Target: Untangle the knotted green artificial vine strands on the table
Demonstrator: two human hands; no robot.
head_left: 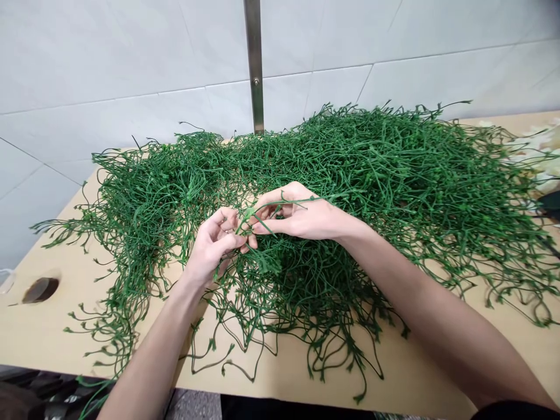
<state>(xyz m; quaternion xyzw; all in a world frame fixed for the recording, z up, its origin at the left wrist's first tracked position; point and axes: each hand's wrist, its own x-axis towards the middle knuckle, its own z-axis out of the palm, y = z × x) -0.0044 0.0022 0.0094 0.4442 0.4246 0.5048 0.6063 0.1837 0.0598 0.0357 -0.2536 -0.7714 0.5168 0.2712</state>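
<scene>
My left hand (219,239) and my right hand (295,216) meet over the middle of the table. Both are closed, thumb against fingers, on a few green artificial plant stems (249,214). One thin stem curves up and across the back of my right hand. Its other strands hang below the fingers, where they blend with the loose stems. Around and under my hands spreads a large tangled pile of the same green plastic stems (371,151), with small forked tips. Some fingertips are hidden behind the stems.
The pile covers much of the light wooden table (245,382), and some strands hang over its front left edge. At the left is a round cable hole (40,290). White artificial flowers (542,151) lie at the far right. A metal post (254,70) stands against the tiled wall.
</scene>
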